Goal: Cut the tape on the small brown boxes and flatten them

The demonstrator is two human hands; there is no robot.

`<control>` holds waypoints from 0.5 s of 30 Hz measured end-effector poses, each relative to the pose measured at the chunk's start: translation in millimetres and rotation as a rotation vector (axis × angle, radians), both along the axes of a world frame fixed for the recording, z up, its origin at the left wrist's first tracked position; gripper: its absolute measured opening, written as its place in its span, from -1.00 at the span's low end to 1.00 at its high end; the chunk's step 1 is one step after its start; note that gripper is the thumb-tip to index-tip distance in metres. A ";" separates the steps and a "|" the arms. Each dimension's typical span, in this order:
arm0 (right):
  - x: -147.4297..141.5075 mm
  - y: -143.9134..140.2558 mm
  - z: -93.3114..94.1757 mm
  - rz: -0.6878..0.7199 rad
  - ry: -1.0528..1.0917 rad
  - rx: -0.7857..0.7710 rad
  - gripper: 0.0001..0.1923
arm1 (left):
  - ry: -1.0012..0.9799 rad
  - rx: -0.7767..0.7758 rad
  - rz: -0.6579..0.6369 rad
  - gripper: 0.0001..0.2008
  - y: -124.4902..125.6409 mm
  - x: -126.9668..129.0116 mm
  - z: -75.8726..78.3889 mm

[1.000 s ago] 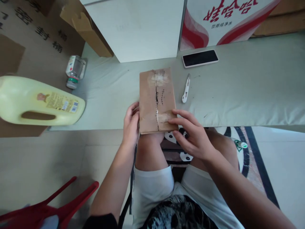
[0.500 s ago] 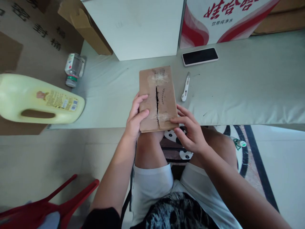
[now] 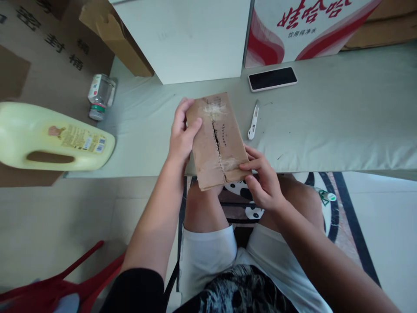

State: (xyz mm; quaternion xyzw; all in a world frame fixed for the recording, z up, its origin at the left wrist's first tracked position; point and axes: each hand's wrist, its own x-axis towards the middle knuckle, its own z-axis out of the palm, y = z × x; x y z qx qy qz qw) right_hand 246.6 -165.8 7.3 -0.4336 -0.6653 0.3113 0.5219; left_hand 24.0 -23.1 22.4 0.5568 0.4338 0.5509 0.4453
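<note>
A small brown cardboard box (image 3: pixel 216 143) with a slit taped seam down its top is held over the near edge of the grey-green padded surface (image 3: pixel 325 121). My left hand (image 3: pixel 180 132) grips its far left corner, thumb on top. My right hand (image 3: pixel 262 176) holds its near right corner, fingers curled at the edge. The box is lifted and twisted a little, its near end toward my knees.
A small white cutter (image 3: pixel 252 124) lies right of the box, a black phone (image 3: pixel 273 78) behind it. A white box (image 3: pixel 189 39) and a red-and-white carton (image 3: pixel 302 26) stand at the back. A yellow jug (image 3: pixel 52 137) and a small clear bottle (image 3: pixel 100 95) lie left. A red chair (image 3: pixel 58 287) is near left.
My left hand slid from the box's near left side up to its far left corner. The box has lifted and turned slightly; my right hand stayed at the near right corner.
</note>
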 end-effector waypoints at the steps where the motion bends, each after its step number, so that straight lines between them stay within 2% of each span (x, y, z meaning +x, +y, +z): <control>1: 0.3 0.1 1.1 0.001 -0.005 0.001 -0.82 | -0.012 -0.006 -0.023 -0.45 5.4 1.1 -2.7; 3: 0.0 0.5 3.8 0.019 -0.031 0.004 -0.83 | -0.079 -0.044 -0.049 -0.49 9.2 4.2 -7.9; 7: -1.0 11.2 6.3 0.026 0.012 -0.035 -0.76 | -0.212 -0.065 -0.013 -0.57 1.9 12.9 -13.2; 10: 4.2 38.9 4.4 -0.218 0.036 -0.231 -0.70 | -0.227 -0.045 0.001 -0.55 -0.1 17.2 -12.8; 12: 9.7 64.7 2.8 -0.412 -0.158 -0.375 -0.64 | -0.227 -0.059 -0.012 -0.51 1.8 17.5 -12.2; 13: 12.4 77.5 2.2 -0.451 -0.300 -0.439 -0.54 | -0.231 -0.068 -0.021 -0.49 3.1 17.0 -12.1; 15: 16.3 98.7 1.1 -0.426 -0.571 -0.559 -0.40 | -0.251 -0.079 -0.033 -0.47 5.1 15.4 -12.3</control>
